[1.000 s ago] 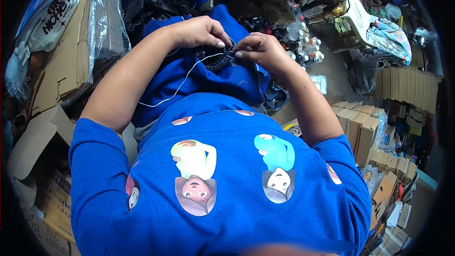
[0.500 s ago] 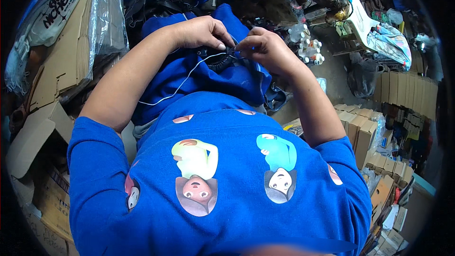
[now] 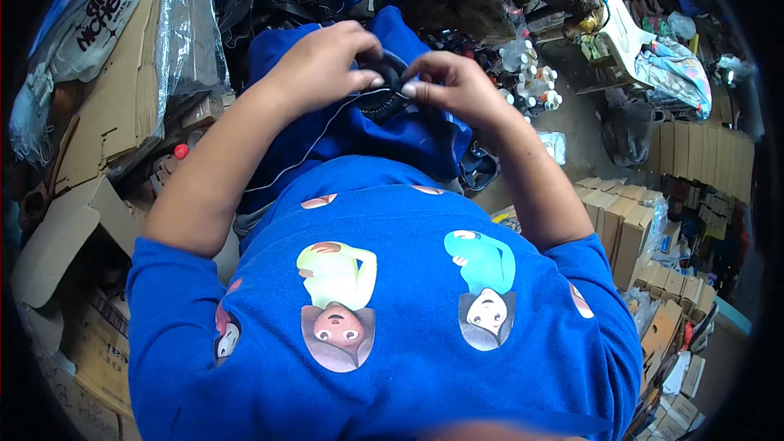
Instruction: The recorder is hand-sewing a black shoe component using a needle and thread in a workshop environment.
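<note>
A black round piece with a ridged rim (image 3: 377, 106), like a small tire, rests on blue cloth (image 3: 318, 143) over my lap. A thin white cord (image 3: 331, 125) runs from it down to the left across the cloth. My left hand (image 3: 327, 65) is over the piece's left side, thumb and forefinger apart, its fingertips slightly blurred. At the piece's right edge, my right hand (image 3: 452, 90) has thumb and forefinger pinched together where the cord ends. Whether a small tool is also in that pinch is too small to tell.
Flattened cardboard (image 3: 122, 98) and clear plastic sheeting (image 3: 188, 41) stand at my left. On the right are several white-capped bottles (image 3: 535, 86), a white plastic chair (image 3: 625, 37) draped with cloth, and stacked cardboard boxes (image 3: 625, 220). A dark bag (image 3: 629, 135) sits on the floor.
My left hand has lifted and moved left, its thumb and forefinger spreading, so more of the black piece shows. My right hand has shifted slightly downward, still pinching at the cord.
</note>
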Demonstrator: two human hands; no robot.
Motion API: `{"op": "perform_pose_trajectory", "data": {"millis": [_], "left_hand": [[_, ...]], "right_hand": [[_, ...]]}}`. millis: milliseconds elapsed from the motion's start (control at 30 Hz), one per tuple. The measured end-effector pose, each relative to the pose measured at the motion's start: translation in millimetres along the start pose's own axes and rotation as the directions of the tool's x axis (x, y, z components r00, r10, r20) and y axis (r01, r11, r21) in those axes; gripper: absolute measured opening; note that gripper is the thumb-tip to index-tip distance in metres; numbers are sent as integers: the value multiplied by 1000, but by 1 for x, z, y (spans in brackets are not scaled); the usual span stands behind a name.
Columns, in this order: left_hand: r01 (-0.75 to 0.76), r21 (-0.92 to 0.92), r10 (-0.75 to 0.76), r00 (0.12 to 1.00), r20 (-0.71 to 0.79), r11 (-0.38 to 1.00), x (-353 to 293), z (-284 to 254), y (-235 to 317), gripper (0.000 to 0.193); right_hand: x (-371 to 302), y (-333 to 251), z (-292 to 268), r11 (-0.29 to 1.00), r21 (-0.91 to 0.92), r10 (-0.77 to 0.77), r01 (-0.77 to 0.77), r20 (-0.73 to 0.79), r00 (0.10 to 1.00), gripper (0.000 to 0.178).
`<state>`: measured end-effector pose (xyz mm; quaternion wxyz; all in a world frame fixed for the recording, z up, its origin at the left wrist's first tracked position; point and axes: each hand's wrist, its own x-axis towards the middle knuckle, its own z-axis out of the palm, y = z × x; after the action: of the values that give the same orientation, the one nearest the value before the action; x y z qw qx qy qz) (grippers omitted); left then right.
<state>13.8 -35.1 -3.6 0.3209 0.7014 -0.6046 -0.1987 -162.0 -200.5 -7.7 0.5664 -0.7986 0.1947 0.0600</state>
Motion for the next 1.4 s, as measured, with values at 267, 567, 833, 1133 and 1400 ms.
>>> {"op": "perform_pose_trajectory", "data": {"millis": [267, 567, 833, 1133, 1400], "left_hand": [[-73, 272, 86, 996, -33, 959, -88, -26, 39, 36], [-15, 508, 12, 1000, 11, 861, -154, -25, 28, 21], [491, -118, -450, 853, 264, 863, -221, -38, 39, 12], [406, -163, -426, 732, -532, 899, -157, -190, -3, 42], [191, -78, -204, 834, -513, 978, -59, -83, -5, 22]], "right_hand": [[24, -18, 7, 925, -355, 162, -136, 44, 986, 30], [18, 7, -9, 978, -95, 193, -187, 56, 980, 30], [17, 9, 1, 988, -126, 87, -87, -2, 996, 35], [-13, 3, 17, 886, -426, -301, 184, -227, 926, 19], [-20, 1, 12, 805, -524, -400, 279, -132, 907, 22]]}}
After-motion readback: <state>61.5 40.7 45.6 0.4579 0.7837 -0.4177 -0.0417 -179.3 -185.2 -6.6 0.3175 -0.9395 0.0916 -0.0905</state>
